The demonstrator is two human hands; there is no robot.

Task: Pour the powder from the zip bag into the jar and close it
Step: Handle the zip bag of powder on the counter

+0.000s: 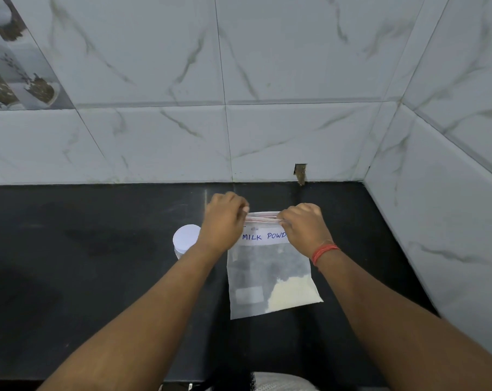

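Observation:
A clear zip bag (267, 277) with a white label reading "MILK POWD" lies on the black counter (98, 249). Pale powder (291, 292) is heaped in its lower right corner. My left hand (225, 218) pinches the left end of the bag's pink zip strip. My right hand (304, 227), with a red thread on the wrist, pinches the strip's right end. A small jar with a white lid (186, 238) stands just left of the bag, partly hidden behind my left wrist.
White marble-patterned tile walls close off the counter at the back and on the right, forming a corner. A small dark hole (300, 172) sits in the back wall just above the counter. The counter's front edge runs along the bottom.

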